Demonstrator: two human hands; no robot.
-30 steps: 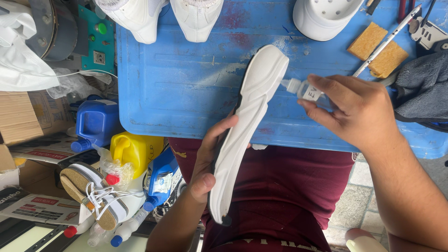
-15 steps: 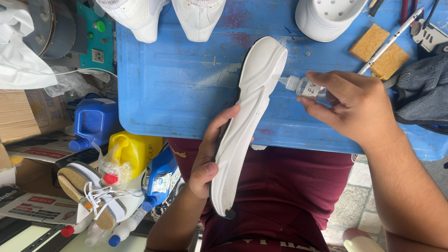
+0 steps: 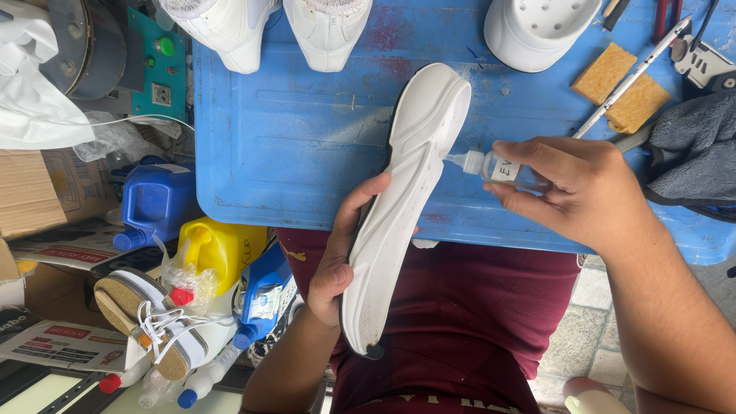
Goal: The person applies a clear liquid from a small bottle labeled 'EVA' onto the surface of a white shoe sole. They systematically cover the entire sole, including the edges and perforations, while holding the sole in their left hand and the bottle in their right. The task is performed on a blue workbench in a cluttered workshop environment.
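Nearest the person, above the dark red shirt, the left hand gripped a white shoe sole by its heel half, thumb curled over the near edge and fingers wrapped behind it, closed firmly. The sole stood tilted on edge, its heel over the lap and its toe reaching out over the blue tray, tread side facing up and to the right.

Just beyond, the right hand pinched a small clear squeeze bottle between thumb and fingers, closed around its body, with the white nozzle pointing left and nearly touching the sole's right edge about midway along.

From where I stood, the risk looked plain: too hard a squeeze and liquid would run down the slanted edge onto the left fingers or drip to the shirt; the narrow grip at the heel could also let the long sole twist away from the nozzle.

The sole looked clean, matte white, moulded with shallow ridges, with a thin dark layer showing along its left edge and at the heel tip.

Farther off lay two yellow sponges, a white perforated clog, and a pair of white shoes at the tray's far side.
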